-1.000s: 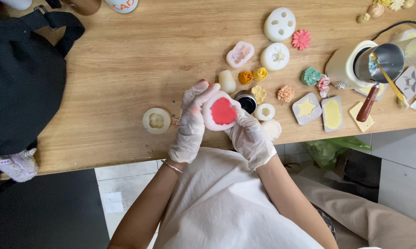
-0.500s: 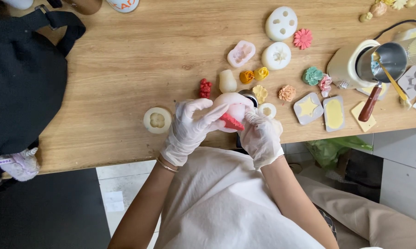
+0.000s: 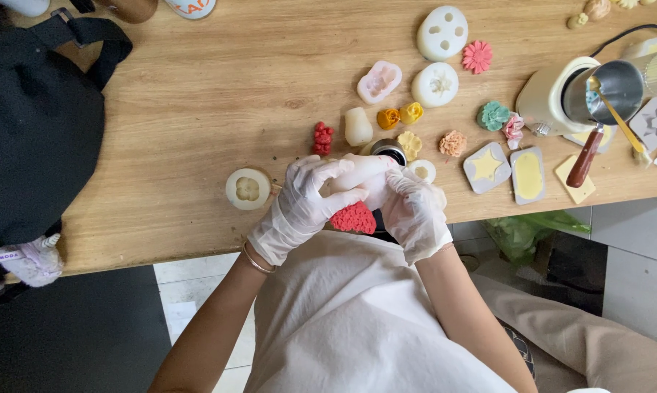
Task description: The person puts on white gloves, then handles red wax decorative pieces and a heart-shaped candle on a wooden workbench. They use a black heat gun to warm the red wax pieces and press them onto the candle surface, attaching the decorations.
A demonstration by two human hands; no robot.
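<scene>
Both my hands wear thin white gloves and meet at the near edge of the wooden table [image 3: 197, 109]. My left hand [image 3: 296, 204] and my right hand [image 3: 412, 211] squeeze a soft white mould [image 3: 361, 175] between them. A bumpy red wax piece [image 3: 353, 217] sticks out of the mould's underside, below my fingers. A small red cluster-shaped piece [image 3: 322, 137] lies on the table just beyond my left hand. A dark round tin [image 3: 389, 149] sits right behind the mould.
A round mould with cream filling [image 3: 247, 188] lies left of my hands. Several moulds and coloured wax flowers spread across the table's middle. A melting pot with a metal jug [image 3: 605, 91] stands at the right. A black bag [image 3: 30, 124] covers the left end.
The mould was turned from face-up with its red filling showing to being squeezed from both sides. The red piece now pushes out below. A small red piece came into view on the table.
</scene>
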